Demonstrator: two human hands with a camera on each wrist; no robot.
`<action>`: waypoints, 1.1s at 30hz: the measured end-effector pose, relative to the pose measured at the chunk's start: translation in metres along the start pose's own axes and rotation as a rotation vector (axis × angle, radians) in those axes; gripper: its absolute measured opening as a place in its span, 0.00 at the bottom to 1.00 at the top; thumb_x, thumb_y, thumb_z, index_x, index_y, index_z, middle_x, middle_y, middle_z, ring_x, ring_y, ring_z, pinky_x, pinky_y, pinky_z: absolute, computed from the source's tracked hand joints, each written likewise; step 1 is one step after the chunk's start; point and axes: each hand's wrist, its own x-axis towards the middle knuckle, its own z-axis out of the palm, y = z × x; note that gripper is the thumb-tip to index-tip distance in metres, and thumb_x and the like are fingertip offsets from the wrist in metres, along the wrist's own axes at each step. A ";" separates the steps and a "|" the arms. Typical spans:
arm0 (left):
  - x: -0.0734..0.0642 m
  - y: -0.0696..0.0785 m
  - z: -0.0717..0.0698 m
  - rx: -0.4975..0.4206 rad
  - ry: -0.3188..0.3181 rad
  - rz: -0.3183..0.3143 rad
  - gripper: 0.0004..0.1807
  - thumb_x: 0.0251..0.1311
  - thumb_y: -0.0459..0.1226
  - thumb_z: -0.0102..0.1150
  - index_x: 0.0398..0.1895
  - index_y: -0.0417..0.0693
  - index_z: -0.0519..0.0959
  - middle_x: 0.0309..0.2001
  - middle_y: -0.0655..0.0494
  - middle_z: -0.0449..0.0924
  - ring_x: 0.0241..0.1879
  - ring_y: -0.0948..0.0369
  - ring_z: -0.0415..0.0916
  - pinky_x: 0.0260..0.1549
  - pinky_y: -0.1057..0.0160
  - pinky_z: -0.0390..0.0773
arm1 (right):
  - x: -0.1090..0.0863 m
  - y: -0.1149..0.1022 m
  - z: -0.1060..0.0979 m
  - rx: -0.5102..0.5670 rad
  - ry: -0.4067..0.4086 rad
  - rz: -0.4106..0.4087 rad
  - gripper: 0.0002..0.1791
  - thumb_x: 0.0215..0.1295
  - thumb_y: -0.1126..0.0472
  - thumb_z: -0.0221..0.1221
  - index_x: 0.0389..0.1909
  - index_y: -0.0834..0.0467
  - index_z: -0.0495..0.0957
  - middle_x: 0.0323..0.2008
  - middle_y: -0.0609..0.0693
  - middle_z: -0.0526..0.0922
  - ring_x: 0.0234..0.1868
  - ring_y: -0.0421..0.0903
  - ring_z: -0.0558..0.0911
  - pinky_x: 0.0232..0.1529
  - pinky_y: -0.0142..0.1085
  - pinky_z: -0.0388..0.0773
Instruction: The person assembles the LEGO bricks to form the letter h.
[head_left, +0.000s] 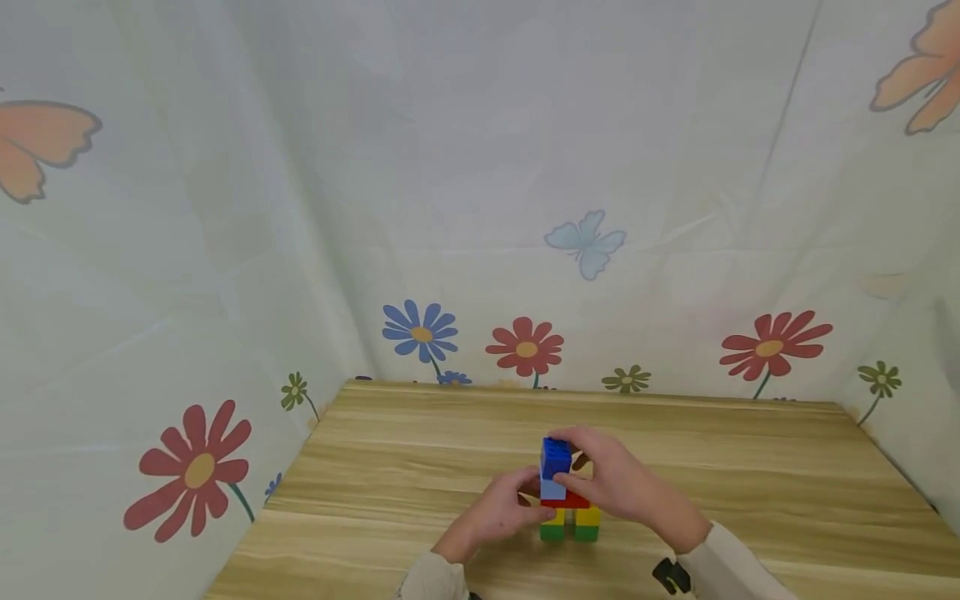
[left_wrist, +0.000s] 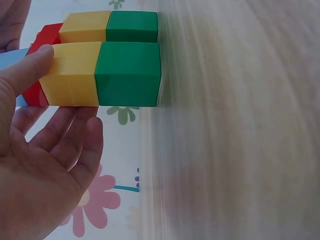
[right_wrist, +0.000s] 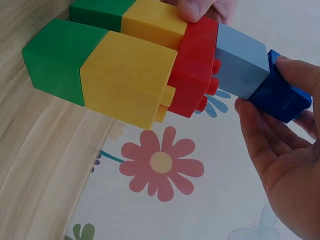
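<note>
On the table stands a structure of toy building bricks. Two green bricks (left_wrist: 129,75) form its feet, each under a yellow brick (right_wrist: 129,75). A red brick (right_wrist: 192,70) bridges the yellow ones, and a light blue brick (right_wrist: 242,60) rises from one end of it. My left hand (head_left: 501,510) holds the structure around the red and yellow bricks, thumb on the near side and fingers behind. With thumb and fingers, my right hand (head_left: 618,479) pinches a dark blue brick (head_left: 556,460) at the top of the light blue one. In the right wrist view, the dark blue brick sits slightly askew against it.
The wood-grain table (head_left: 390,450) extends around the structure to both sides. Behind it and at the left hangs a pale curtain (head_left: 465,167) printed with flowers and butterflies. A black strap (head_left: 671,575) shows by the right sleeve.
</note>
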 end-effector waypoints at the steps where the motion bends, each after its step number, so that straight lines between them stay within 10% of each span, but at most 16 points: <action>1: 0.000 0.000 0.000 -0.001 -0.001 0.001 0.20 0.59 0.41 0.64 0.55 0.58 0.75 0.43 0.65 0.80 0.42 0.67 0.76 0.39 0.67 0.76 | 0.000 0.000 0.000 -0.005 -0.001 0.003 0.28 0.58 0.61 0.66 0.58 0.58 0.69 0.47 0.47 0.77 0.40 0.42 0.79 0.41 0.34 0.79; 33: 0.000 -0.001 0.000 -0.016 -0.010 -0.027 0.21 0.59 0.42 0.64 0.57 0.61 0.74 0.44 0.67 0.79 0.43 0.67 0.76 0.41 0.66 0.76 | 0.002 -0.011 -0.001 -0.086 -0.022 -0.037 0.25 0.55 0.65 0.67 0.54 0.60 0.71 0.46 0.51 0.79 0.38 0.42 0.80 0.39 0.33 0.79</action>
